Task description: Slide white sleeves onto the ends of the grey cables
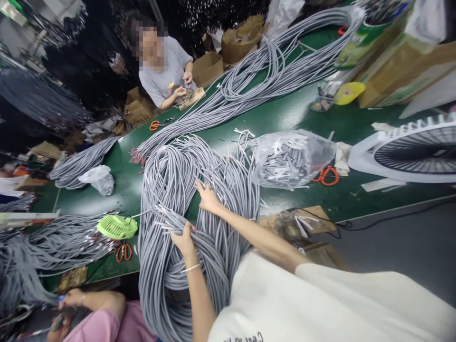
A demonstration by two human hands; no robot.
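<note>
A thick pile of grey cables (147, 266) with pale stripped ends drapes over the near edge of the green table. My left hand (184, 240), with a band at the wrist, is closed around a bundle of grey cables (210, 249), whose loose ends point left past my fingers. Farther up, my right hand (209, 198) reaches over the pile beside more cable ends, its index finger stretched out and the others partly curled. I see nothing held in it. Right of the pile, a clear plastic bag (292, 159) holds short grey and white tube pieces.
Orange-handled scissors (329, 175) lie beside a white fan (409, 149) at right. A small green fan (117, 227) stands left. Long grey cables (245, 88) stretch across the table (285, 116). One co-worker (167, 66) sits opposite; another person's pink sleeve (103, 320) shows below left.
</note>
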